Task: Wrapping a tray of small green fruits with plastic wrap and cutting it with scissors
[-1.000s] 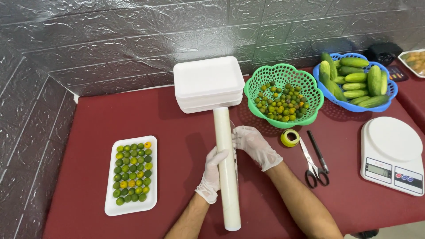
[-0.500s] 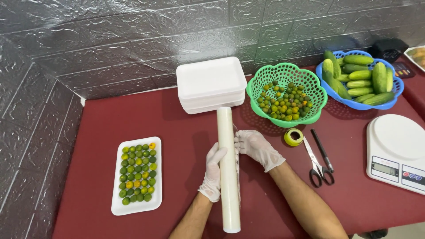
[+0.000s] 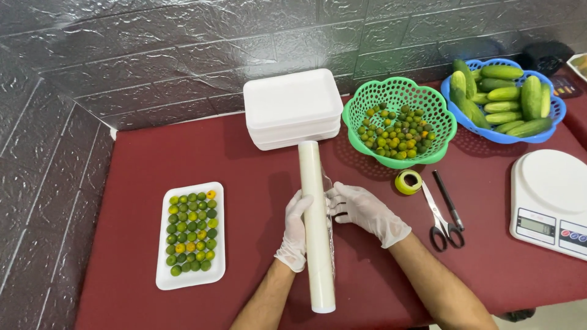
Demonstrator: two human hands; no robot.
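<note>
near edge: left hand [image 3: 295, 232] is steadying the cling-film roll [image 3: 317, 226], fingers wrapped on it | right hand [image 3: 365, 211] is pinching the loose film edge | left: filled tray [image 3: 191, 235] is lying | far edge: empty trays [image 3: 292, 107], green basket [image 3: 398, 122] are waiting on the worktop [image 3: 183, 153]

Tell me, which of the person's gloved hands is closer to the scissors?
The right hand. It rests on the right side of the roll of cling film, with the scissors lying just beyond it on the table. The left hand is on the roll's far side, farther off.
</note>
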